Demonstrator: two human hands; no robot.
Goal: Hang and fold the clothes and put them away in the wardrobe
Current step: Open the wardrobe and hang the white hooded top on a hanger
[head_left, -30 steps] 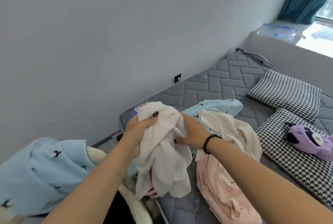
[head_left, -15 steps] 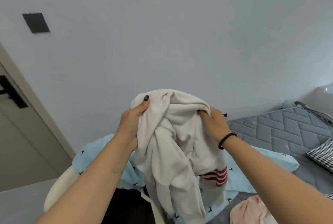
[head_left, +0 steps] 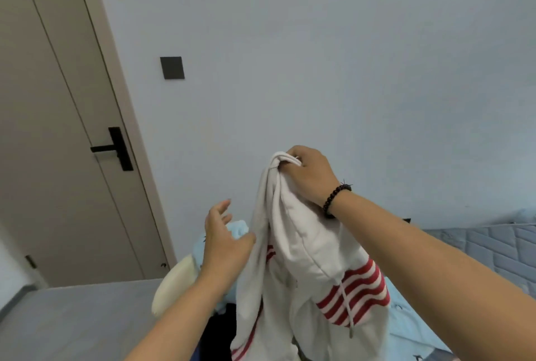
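Pinched at its bunched top by the right hand (head_left: 309, 175), the white red-striped hoodie (head_left: 313, 268) hangs above the bed's foot to unfurl; left hand (head_left: 224, 237) loose-fingered, holding nothing

my arms and hands, head view
both forearms bare, no sleeves in view. right wrist carries a dark beaded bracelet (head_left: 333, 199), round beads, a short frayed thread tuft at its knot.
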